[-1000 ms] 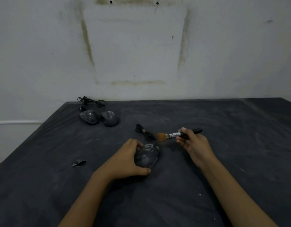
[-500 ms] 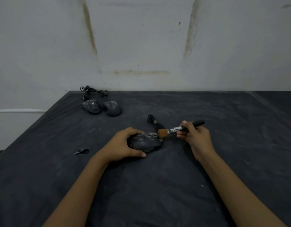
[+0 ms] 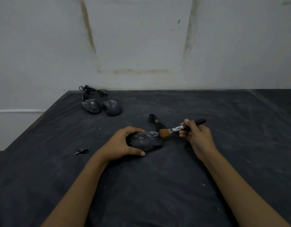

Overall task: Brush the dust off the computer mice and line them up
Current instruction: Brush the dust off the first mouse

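Dusty black table (image 3: 207, 161): left hand (image 3: 120, 144) grips dusty black plastic mouse (image 3: 145, 140); right hand (image 3: 196, 134) pinches orange-bristled black-handled brush (image 3: 177, 128), bristles touching mouse.

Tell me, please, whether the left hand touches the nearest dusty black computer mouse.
Touching: head view shows the left hand gripping the dusty black mouse, fingers over it, thumb alongside.

Dusty black table (image 3: 223, 112), stained white wall (image 3: 141, 38), small dark scrap (image 3: 81, 151)

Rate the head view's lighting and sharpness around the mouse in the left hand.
Head view: dim, flat light; the dusty mouse held by the left hand blends into the dark table; the brush in the right hand looks slightly soft.
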